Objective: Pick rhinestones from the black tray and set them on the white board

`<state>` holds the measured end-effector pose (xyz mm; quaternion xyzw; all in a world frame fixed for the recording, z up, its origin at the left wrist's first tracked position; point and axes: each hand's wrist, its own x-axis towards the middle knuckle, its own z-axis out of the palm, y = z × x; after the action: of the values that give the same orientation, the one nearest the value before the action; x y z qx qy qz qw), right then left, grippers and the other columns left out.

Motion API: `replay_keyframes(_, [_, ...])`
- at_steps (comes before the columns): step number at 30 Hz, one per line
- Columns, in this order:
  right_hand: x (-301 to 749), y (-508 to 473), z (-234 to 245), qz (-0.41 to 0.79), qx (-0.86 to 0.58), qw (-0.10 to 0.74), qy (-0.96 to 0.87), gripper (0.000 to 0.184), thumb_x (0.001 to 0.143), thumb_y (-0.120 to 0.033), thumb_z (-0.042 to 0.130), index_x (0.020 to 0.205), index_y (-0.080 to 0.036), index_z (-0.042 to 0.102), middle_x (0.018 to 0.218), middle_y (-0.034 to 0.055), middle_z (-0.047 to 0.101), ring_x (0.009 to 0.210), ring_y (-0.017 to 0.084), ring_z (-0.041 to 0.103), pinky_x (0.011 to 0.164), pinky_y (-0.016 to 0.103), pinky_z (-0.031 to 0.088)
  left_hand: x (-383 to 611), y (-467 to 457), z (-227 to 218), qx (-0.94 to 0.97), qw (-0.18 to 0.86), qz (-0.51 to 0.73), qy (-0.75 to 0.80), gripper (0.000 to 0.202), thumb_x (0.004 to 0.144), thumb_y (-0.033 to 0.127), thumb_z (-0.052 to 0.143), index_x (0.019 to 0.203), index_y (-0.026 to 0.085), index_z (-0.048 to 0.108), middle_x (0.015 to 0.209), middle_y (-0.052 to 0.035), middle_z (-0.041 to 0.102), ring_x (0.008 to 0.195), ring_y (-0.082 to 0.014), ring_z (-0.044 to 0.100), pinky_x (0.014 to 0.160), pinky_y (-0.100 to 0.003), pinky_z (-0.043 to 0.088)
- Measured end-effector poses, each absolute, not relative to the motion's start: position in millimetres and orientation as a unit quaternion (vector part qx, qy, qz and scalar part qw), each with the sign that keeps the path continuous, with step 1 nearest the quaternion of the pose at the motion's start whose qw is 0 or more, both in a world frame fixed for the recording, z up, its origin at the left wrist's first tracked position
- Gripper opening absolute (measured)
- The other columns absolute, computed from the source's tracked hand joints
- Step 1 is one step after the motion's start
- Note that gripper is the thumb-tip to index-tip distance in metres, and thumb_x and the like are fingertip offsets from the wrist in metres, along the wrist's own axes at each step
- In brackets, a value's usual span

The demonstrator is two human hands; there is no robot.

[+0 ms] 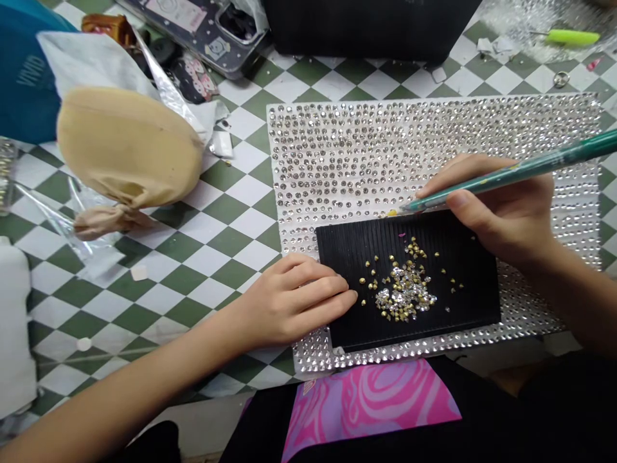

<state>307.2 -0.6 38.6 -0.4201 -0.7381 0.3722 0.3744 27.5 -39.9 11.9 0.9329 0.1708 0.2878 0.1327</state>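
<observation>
— Centre right of the frame, on a ridged black tray (475,315): what lies there?

— Loose rhinestones (402,286) in a low heap, clear faces and pointed gold backs, with strays spread toward the tray's edges. Under and around the tray, a large sheet of clear rhinestones (434,128) set in rows lies on a green-and-white checkered tabletop (216,244).

— Right hand (501,212)?

— Thumb (460,200) and index finger (446,175) pinch a slim teal pencil (530,173) near its lower end; remaining fingers curl under, mostly hidden. Its tip hovers just above the tray's upper edge, beside a yellow speck (392,213). Whether a stone sits on the tip: cannot tell.

— Left hand (294,302)?

— Fingers (322,296) lie together, extended and holding nothing; fingertips rest at the tray's left end, just short of the heap.

— Handling?

— Judged: stones look tiny, hard, light and probably slippery; a nudge could scatter them, and bare fingers would fumble them. Best lifted singly by the face with the pencil tip. Tray looks stiff; take it by the rim, kept level.

— Nearby?

— Upper left of the frame, a knotted beige stocking pouch (125,148); upper right, a lime-green pick (571,37).
</observation>
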Motion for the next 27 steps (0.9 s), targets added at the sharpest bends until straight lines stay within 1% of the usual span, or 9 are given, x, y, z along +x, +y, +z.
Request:
replay_keyframes(4, [307.4, -2.8, 35.6, 0.316, -0.412, 0.359, -0.776, 0.016, 0.084, -0.012, 0.060, 0.097, -0.017, 0.069, 0.089, 0.0025, 0.071, 0.082, 0.009, 0.064, 0.075, 0.025, 0.050, 26.4, -41.1, 11.2, 0.936, 0.121, 0.284, 0.167, 0.017, 0.094, 0.013, 0.049, 0.095, 0.018, 0.066, 0.089, 0.0032, 0.071, 0.085, -0.0087, 0.060, 0.076, -0.026, 0.047])
replay_keyframes(7, [308.1, -4.6, 34.5, 0.265, -0.392, 0.338, -0.814, 0.023, 0.081, -0.009, 0.061, 0.102, -0.018, 0.067, 0.091, 0.0022, 0.072, 0.084, 0.012, 0.064, 0.079, 0.029, 0.051, 23.9, -43.9, 7.6, 0.933, 0.090, 0.300, 0.175, 0.018, 0.090, 0.013, 0.054, 0.101, 0.020, 0.066, 0.099, 0.0023, 0.069, 0.097, -0.0097, 0.059, 0.085, -0.025, 0.049])
replay_keyframes(9, [307.5, -5.7, 35.4, 0.238, -0.385, 0.328, -0.829, 0.028, 0.080, -0.007, 0.061, 0.104, -0.020, 0.066, 0.093, 0.0016, 0.072, 0.083, 0.012, 0.064, 0.078, 0.029, 0.051, 22.7, -45.6, 5.8, 0.931, 0.084, 0.299, 0.194, 0.025, 0.091, 0.016, 0.052, 0.112, 0.020, 0.064, 0.114, -0.0023, 0.065, 0.112, -0.0135, 0.057, 0.094, -0.028, 0.049])
replay_keyframes(11, [305.8, -6.8, 37.1, 0.218, -0.384, 0.322, -0.837, 0.033, 0.079, -0.005, 0.061, 0.107, -0.021, 0.065, 0.094, 0.0008, 0.072, 0.081, 0.012, 0.063, 0.075, 0.028, 0.052, 22.3, -46.7, 5.8, 0.933, 0.098, 0.269, 0.218, 0.035, 0.091, 0.018, 0.046, 0.124, 0.018, 0.058, 0.131, -0.0079, 0.058, 0.128, -0.0198, 0.050, 0.103, -0.033, 0.047])
replay_keyframes(14, [302.6, -9.0, 38.5, 0.183, -0.378, 0.316, -0.851, 0.038, 0.078, -0.004, 0.061, 0.112, -0.022, 0.064, 0.095, 0.0003, 0.072, 0.079, 0.013, 0.063, 0.072, 0.028, 0.053, 23.0, -47.0, 7.2, 0.937, 0.122, 0.215, 0.248, 0.044, 0.089, 0.018, 0.045, 0.133, 0.016, 0.051, 0.143, -0.0123, 0.049, 0.139, -0.0288, 0.040, 0.111, -0.044, 0.042])
replay_keyframes(16, [301.7, -11.1, 37.5, 0.154, -0.380, 0.303, -0.860, 0.037, 0.080, -0.005, 0.061, 0.112, -0.023, 0.064, 0.091, 0.0001, 0.071, 0.078, 0.012, 0.062, 0.070, 0.027, 0.052, 23.3, -46.8, 7.3, 0.938, 0.131, 0.192, 0.255, 0.046, 0.089, 0.020, 0.047, 0.134, 0.015, 0.050, 0.145, -0.0136, 0.047, 0.140, -0.0314, 0.038, 0.113, -0.047, 0.039])
replay_keyframes(20, [303.8, -15.3, 32.8, 0.145, -0.370, 0.287, -0.872, 0.027, 0.085, -0.013, 0.060, 0.109, -0.025, 0.063, 0.083, 0.0002, 0.067, 0.074, 0.014, 0.059, 0.067, 0.029, 0.051, 22.2, -45.9, 5.3, 0.938, 0.143, 0.188, 0.253, 0.047, 0.088, 0.020, 0.048, 0.135, 0.015, 0.050, 0.145, -0.0145, 0.046, 0.140, -0.0319, 0.039, 0.114, -0.048, 0.037])
replay_keyframes(24, [306.2, -17.3, 31.5, 0.169, -0.366, 0.270, -0.874, 0.029, 0.084, -0.009, 0.058, 0.106, -0.026, 0.062, 0.085, 0.0004, 0.069, 0.081, 0.016, 0.063, 0.069, 0.032, 0.051, 21.6, -45.1, 4.2, 0.938, 0.148, 0.203, 0.241, 0.047, 0.088, 0.020, 0.048, 0.135, 0.016, 0.050, 0.144, -0.0138, 0.046, 0.139, -0.0312, 0.039, 0.114, -0.049, 0.036])
replay_keyframes(27, [306.6, -17.2, 33.0, 0.179, -0.350, 0.269, -0.879, 0.029, 0.082, -0.007, 0.059, 0.105, -0.024, 0.062, 0.083, 0.0015, 0.068, 0.080, 0.016, 0.063, 0.069, 0.031, 0.051, 21.9, -44.8, 4.4, 0.939, 0.149, 0.205, 0.233, 0.045, 0.088, 0.019, 0.049, 0.133, 0.016, 0.052, 0.141, -0.0131, 0.049, 0.137, -0.0305, 0.041, 0.113, -0.049, 0.038])
